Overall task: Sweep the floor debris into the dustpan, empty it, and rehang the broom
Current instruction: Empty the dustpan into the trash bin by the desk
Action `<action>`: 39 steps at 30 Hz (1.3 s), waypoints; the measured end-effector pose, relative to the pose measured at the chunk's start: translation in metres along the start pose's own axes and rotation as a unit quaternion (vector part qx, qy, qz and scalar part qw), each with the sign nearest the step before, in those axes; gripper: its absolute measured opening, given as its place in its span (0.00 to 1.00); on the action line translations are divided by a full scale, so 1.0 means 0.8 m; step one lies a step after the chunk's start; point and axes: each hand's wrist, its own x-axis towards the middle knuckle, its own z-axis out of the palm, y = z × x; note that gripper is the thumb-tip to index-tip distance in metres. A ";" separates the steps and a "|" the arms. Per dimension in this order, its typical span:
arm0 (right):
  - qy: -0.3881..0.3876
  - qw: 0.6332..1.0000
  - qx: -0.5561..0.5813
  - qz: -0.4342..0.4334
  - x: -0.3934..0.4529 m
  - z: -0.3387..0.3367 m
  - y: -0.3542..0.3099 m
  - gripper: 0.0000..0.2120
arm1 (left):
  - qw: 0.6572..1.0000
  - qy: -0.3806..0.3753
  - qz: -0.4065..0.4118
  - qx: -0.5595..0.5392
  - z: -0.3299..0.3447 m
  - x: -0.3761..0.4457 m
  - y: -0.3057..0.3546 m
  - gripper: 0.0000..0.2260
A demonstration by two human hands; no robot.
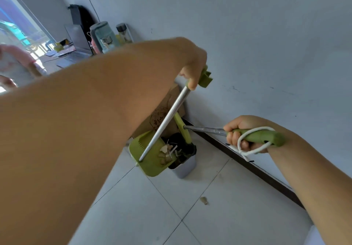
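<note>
Tipping the light, stiff dustpan (150, 161) over the bin (183, 168) by the wall, my left hand (192, 63) grips its handle top; right hand (242, 136) wraps the broom (261, 136) grip, the best hold.

The left hand (192, 67) grips the top of the dustpan (152, 157) handle; below its fingers (191, 84) the pan tips debris (167, 152) over a bin (185, 166). The right hand (242, 134) grips the broom (257, 136) handle, its cord looped beside those fingers.
</note>
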 end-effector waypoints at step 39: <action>-0.006 1.000 -0.018 -0.007 0.008 0.006 -0.017 0.16 | 0.997 0.000 -0.038 -0.066 0.025 -0.002 -0.034 0.12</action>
